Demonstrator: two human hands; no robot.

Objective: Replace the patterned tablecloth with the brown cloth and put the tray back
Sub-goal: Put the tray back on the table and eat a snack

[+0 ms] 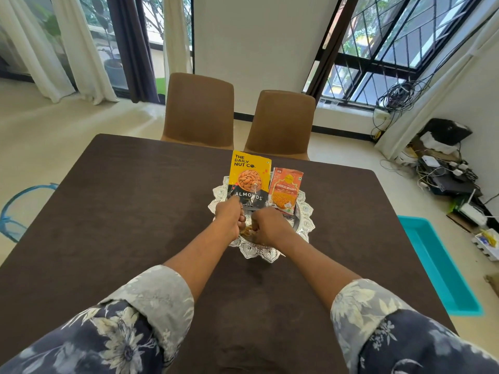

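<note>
Floral sleeves [151, 300]; left hand [228, 217], right hand [267, 225] curl over tray [259, 252], perhaps gripping.

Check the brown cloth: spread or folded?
Spread. The dark brown cloth lies flat and smooth in one wide sheet, with the ornate silver metal tray standing on it.

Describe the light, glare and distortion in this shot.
Head view: daylight from the barred window is soft; the wide-angle lens bows its frame and the edges of the brown cloth; the ornate silver tray glints; the yellow almond pouch print is sharp, the orange snack packet small print blurs.
</note>
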